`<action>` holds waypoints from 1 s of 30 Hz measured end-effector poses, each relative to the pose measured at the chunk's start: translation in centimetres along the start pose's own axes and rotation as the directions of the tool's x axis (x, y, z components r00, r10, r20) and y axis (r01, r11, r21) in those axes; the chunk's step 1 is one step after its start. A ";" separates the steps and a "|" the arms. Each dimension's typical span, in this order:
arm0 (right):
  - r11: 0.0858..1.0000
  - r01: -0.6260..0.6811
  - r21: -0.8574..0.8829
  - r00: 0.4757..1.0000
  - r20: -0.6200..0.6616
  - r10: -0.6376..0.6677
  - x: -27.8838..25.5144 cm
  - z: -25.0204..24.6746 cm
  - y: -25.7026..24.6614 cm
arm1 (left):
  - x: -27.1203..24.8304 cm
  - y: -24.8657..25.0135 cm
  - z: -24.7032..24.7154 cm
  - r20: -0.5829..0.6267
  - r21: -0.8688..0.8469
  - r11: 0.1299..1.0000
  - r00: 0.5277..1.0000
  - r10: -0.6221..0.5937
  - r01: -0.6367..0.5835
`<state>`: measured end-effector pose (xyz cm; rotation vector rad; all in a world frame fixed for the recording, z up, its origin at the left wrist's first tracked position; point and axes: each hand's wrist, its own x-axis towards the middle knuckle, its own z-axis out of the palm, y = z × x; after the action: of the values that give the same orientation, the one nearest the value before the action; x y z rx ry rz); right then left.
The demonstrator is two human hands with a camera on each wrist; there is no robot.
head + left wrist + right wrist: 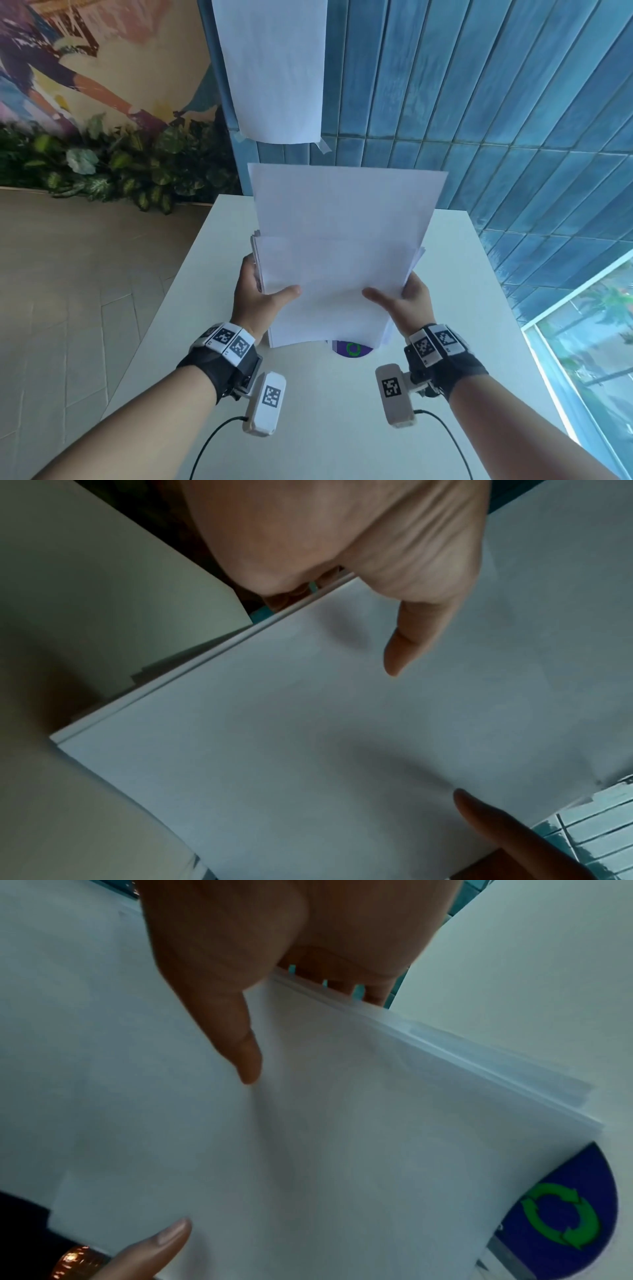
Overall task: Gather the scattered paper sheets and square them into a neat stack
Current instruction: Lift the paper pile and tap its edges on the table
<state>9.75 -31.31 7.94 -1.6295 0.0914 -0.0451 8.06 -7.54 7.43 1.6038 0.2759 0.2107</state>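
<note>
A bundle of white paper sheets (337, 274) is held upright over the white table (212, 308), its lower edge down near the tabletop. One sheet stands taller at the back, and the edges are staggered. My left hand (255, 294) grips the bundle's left side, thumb on the front sheet and fingers behind. My right hand (409, 298) grips the right side the same way. The left wrist view has the left hand (342, 569) and its thumb on the paper sheets (308, 737). In the right wrist view my right hand (274, 974) pinches the paper sheets (359, 1137), whose edges fan apart.
A purple disc with a green recycling symbol (352, 350) lies on the table under the bundle, seen again in the right wrist view (565, 1218). A white sheet (274, 68) is taped to the blue tiled wall (479, 102) behind. Plants (102, 164) line the floor at left; a window (589, 342) is at right.
</note>
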 end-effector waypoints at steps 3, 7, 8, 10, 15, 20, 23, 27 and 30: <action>0.999 -0.052 0.000 0.998 0.043 0.052 0.0 0.2 0.5 | 0.0 0.0 0.2 0.062 0.022 1.000 0.998 -0.008 0.006; 0.992 -0.040 -0.117 0.999 0.017 0.043 0.0 0.0 1.2 | 0.0 0.0 0.5 0.058 0.045 0.999 0.998 -0.002 -0.001; 0.992 -0.043 -0.120 0.999 0.006 0.044 0.0 -0.3 1.2 | 0.1 0.0 0.3 0.070 0.048 0.999 0.997 -0.016 0.013; 0.990 -0.056 -0.127 0.998 0.017 0.058 0.0 -0.7 1.2 | 0.1 0.0 0.0 0.137 0.084 0.996 0.989 -0.052 0.041; 0.984 -0.017 -0.177 0.999 0.035 0.024 -0.5 -0.2 0.7 | -0.3 0.3 0.7 0.124 0.132 0.991 0.991 -0.045 0.029; 0.985 0.053 -0.165 0.998 -0.008 -0.055 -0.6 0.1 0.1 | -0.8 0.7 0.9 0.032 0.051 0.999 0.999 -0.012 0.011; 0.981 0.105 -0.164 0.994 -0.016 -0.109 -0.5 -0.1 -1.0 | -0.8 0.5 0.3 0.022 0.023 0.999 0.999 -0.048 0.048; 0.972 0.221 -0.078 0.969 -0.099 -0.228 -0.1 -0.4 -4.7 | -0.7 0.6 -0.2 0.068 0.004 0.995 0.993 -0.095 0.095; 0.942 0.315 -0.119 0.943 -0.075 -0.325 0.2 -0.7 -7.6 | -0.7 0.6 -0.3 0.101 0.032 0.993 0.989 -0.112 0.109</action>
<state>10.13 -31.61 15.57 -1.7343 -0.1028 -0.3729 7.30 -7.47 8.10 1.6146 0.2886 0.0395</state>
